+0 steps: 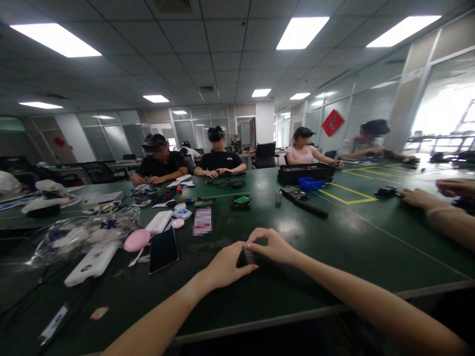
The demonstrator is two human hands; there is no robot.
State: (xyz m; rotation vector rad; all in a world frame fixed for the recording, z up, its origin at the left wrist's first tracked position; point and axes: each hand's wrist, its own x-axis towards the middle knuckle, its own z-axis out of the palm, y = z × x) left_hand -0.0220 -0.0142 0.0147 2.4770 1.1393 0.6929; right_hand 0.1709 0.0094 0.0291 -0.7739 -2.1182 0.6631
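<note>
A small grey metal cylinder (pixel 250 257) stands upright on the green table in front of me. My left hand (pixel 228 266) is wrapped around it from the left, thumb on the near side and fingers behind. From the right, my right hand (pixel 272 245) reaches over with bent fingers, its fingertips pinched at the cylinder's top rim. Whether a separate small part sits between those fingertips is too small to tell. Farther back stands a similar silver cylinder (pixel 278 197). Beyond my hands lies a black device with a green circuit board (pixel 242 200).
To the left lie a dark phone (pixel 164 251), a pink round lid (pixel 137 240), a white case (pixel 92 263) and plastic bags (pixel 85 230). A blue tray (pixel 310 184) and black bar (pixel 309 206) are back right. Co-workers sit across; another person's hands (pixel 423 200) are at right.
</note>
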